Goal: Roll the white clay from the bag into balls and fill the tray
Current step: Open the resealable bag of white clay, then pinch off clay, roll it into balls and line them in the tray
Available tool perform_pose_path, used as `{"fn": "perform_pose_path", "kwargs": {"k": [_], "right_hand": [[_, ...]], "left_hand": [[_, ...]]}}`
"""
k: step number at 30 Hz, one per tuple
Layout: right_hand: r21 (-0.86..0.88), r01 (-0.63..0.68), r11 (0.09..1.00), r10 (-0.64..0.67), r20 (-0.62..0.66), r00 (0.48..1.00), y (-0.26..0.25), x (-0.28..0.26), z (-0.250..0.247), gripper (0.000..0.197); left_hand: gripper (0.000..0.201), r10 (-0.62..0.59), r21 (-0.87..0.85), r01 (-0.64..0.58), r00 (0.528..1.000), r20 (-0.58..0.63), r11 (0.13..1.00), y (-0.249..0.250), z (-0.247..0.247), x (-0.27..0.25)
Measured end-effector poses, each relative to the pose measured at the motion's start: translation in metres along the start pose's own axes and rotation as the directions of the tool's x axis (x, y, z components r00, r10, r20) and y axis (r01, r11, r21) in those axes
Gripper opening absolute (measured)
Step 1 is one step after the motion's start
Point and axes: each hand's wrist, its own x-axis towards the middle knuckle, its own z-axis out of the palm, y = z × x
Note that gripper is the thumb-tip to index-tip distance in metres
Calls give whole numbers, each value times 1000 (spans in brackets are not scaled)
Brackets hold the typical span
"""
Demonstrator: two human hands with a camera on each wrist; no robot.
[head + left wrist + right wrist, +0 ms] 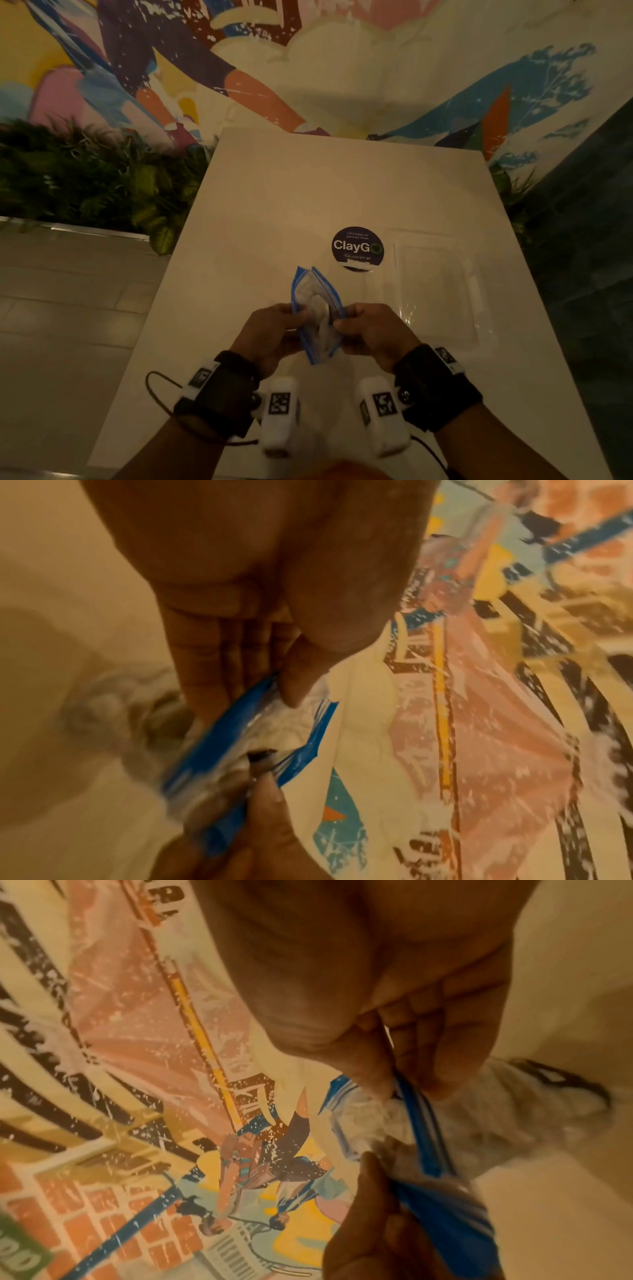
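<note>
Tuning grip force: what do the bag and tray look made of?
Bag: thin, clear flexible plastic film with blue zip strips; it crumples where both hands pinch it and the white clay shows through. Tray: apparently clear rigid plastic, glossy; table visible through it, glints on its rim.

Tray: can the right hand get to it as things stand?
Probably not right away: the right hand pinches the bag together with the left hand. The clear tray lies just beyond on the table, nothing between.
</note>
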Motion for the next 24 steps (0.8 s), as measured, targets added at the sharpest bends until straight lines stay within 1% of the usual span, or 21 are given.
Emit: {"fn": "perform_pose_path", "kwargs": {"k": [3,5,6,8,10,11,15,17,19,21,22,24], "right_hand": [[136,-17,991,16,3,1000,0,1,0,18],[292,-53,955,51,13,999,0,2,-1,18],[364,-73,928,66,30,997,1,2,-1,19],[470,-102,877,81,65,995,1,3,-1,20],[533,-130,836,98,88,991,3,5,0,22],[551,-146,821,112,95,989,5,6,0,23],[504,-190,842,183,63,981,12,7,2,25],[478,-188,858,191,42,981,14,7,4,26],[456,-171,873,183,18,983,15,7,6,32],[469,-149,870,168,2,986,15,7,8,36],[487,-139,862,164,-9,986,15,7,8,36],[508,-124,852,157,-22,987,17,7,7,35]], "left_hand": [[28,3,-239,20,996,93,971,-3,-1,5],[28,-11,-366,42,996,87,930,-6,-3,6],[28,-16,-405,46,997,77,913,-8,-3,8],[27,-12,-446,56,995,101,893,-10,-1,7],[25,1,-442,55,992,127,895,-11,0,6],[28,6,-430,53,991,135,901,-11,0,6],[38,-14,-354,77,984,177,932,-12,1,6],[41,-9,-308,58,987,158,950,-17,1,7],[45,6,-247,24,993,121,969,-19,2,6],[47,18,-190,4,993,118,982,-21,2,5],[45,22,-165,-5,995,98,986,-22,2,6],[34,16,-127,-9,998,56,992,-23,0,8]]}}
